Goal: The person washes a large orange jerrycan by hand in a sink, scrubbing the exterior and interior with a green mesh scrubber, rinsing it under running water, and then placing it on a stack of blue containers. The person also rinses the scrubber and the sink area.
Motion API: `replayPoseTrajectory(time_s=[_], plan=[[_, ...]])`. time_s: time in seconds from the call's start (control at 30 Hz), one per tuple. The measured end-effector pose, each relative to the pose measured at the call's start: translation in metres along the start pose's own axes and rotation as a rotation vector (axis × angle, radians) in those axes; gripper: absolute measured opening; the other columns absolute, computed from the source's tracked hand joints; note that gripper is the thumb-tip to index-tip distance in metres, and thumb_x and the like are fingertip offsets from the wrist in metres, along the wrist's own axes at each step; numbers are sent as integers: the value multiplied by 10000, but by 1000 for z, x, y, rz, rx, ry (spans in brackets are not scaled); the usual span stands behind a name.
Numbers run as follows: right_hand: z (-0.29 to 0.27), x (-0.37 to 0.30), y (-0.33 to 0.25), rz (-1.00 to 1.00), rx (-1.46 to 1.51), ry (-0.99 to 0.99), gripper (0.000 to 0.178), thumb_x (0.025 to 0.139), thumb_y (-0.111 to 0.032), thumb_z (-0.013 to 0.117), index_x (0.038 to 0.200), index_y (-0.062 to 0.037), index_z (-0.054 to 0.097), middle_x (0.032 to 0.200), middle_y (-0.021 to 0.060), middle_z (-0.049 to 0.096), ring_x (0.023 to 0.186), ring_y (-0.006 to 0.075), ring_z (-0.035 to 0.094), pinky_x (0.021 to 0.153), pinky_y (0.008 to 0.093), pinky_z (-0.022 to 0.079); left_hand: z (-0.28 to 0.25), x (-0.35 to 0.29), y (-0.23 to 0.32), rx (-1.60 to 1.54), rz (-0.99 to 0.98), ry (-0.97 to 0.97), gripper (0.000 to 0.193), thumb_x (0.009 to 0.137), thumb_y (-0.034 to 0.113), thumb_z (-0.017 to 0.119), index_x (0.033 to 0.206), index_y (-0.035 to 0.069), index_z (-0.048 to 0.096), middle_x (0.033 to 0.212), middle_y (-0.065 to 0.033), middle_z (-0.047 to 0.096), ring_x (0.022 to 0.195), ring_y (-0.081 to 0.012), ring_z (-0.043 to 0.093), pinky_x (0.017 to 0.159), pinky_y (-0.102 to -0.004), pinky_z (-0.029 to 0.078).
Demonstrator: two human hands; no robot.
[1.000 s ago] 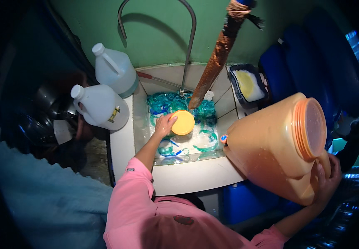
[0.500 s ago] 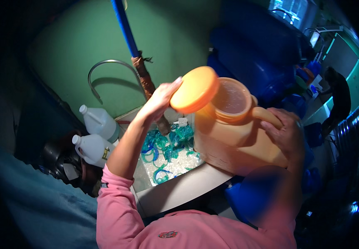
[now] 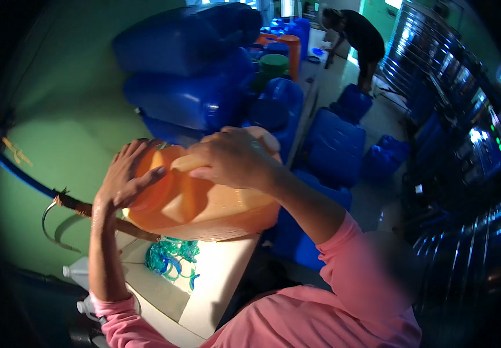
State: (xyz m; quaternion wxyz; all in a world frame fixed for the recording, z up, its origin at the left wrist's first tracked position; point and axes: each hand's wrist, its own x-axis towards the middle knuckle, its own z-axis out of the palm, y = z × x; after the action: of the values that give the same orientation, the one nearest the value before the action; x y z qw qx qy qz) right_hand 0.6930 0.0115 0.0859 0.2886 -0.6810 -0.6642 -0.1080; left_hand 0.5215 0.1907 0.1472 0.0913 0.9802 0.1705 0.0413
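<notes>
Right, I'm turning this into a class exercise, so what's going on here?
A person in a pink top is handling a big orange container. The right hand grips its handle, and the left hand lies spread against the orange cap; whether that is fully seated can't be told. Below is a white basin with green and blue plastic pieces. Blue containers are stacked beyond, and another person bends over in the background.

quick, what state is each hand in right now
Left hand: open, spread on the orange lid.
Right hand: closed, holding the jug by its handle.
</notes>
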Motion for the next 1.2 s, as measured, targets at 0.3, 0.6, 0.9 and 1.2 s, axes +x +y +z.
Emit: replayPoseTrajectory(time_s=[0.3,0.6,0.9,1.2], plan=[[-4,7,0,-41,-91,-71,352,831,-386,733,1037,-100,727,840,144,731,848,317,725,796,461,551,20,-83,-13,21,451,322,478,701,76,677,1163,-45,668,1140,-220,704,1044,-391,699,906,-436,557],[-23,12,-12,-36,45,-218,439,888,-358,692,1288,-181,666,988,163,741,880,358,714,845,462,556,65,-112,-12,282,144,688,767,799,329,777,1450,43,489,1468,-164,504,1436,-386,388,1191,-567,269],[-47,3,-29,-80,138,-230,475,901,-347,709,1320,-131,660,1151,155,720,968,327,724,872,401,562,50,-113,-86,370,82,675,750,980,635,410,1460,65,494,1563,-156,428,1485,-388,319,1219,-599,152],[-91,1,-31,-93,238,15,475,913,-308,724,1309,-54,653,1100,178,727,930,299,739,856,346,560,-55,-106,-25,371,466,890,729,979,674,393,1366,84,573,1420,-157,578,1400,-402,453,1185,-606,241]])
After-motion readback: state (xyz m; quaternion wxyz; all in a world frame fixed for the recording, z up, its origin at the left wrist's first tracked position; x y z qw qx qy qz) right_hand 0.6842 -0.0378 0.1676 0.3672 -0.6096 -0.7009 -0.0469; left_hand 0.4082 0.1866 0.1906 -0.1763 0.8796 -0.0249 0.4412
